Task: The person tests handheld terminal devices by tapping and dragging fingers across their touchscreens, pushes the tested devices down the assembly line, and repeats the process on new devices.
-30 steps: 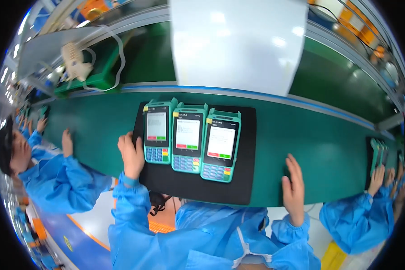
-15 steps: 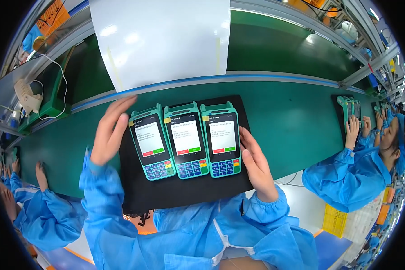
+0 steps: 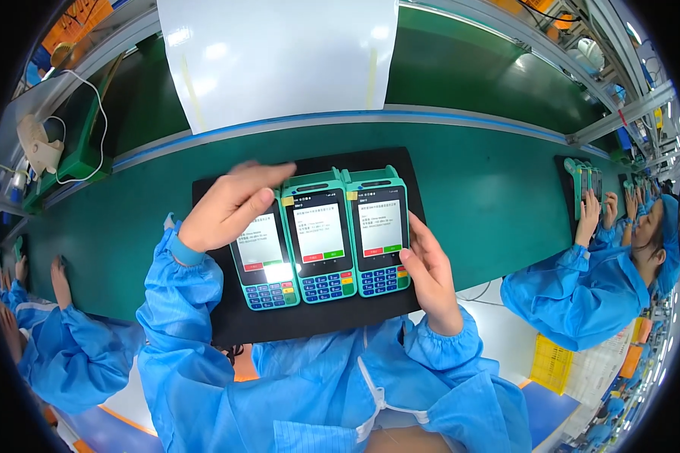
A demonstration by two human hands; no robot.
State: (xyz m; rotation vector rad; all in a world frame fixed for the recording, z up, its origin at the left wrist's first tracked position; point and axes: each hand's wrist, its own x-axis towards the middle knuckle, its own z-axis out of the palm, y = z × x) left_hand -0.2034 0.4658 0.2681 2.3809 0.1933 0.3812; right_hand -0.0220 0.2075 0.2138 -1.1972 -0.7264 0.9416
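Note:
Three teal payment terminals lie side by side, screens up, keypads toward me: the left terminal (image 3: 264, 293), the middle terminal (image 3: 324, 284) and the right terminal (image 3: 383, 279). All three screens are lit, with a red and a green button low down. My left hand (image 3: 230, 211) is over the left terminal, hiding its upper part; its fingers stretch toward the middle terminal's top corner, slightly blurred. Along the right terminal's right edge lies my right hand (image 3: 433, 279), fingers against the side, thumb on the front near the green button.
Under the terminals is a black mat (image 3: 317, 325) on the green bench (image 3: 476, 204). A white sheet (image 3: 279, 60) hangs behind. A white corded device (image 3: 39, 145) stands far left. Co-workers in blue sit both sides; the right one (image 3: 582, 279) handles similar terminals (image 3: 582, 177).
My left hand has moved right, from beside the left terminal to over its top. My right thumb has come onto the right terminal's front. The whole view has shifted slightly.

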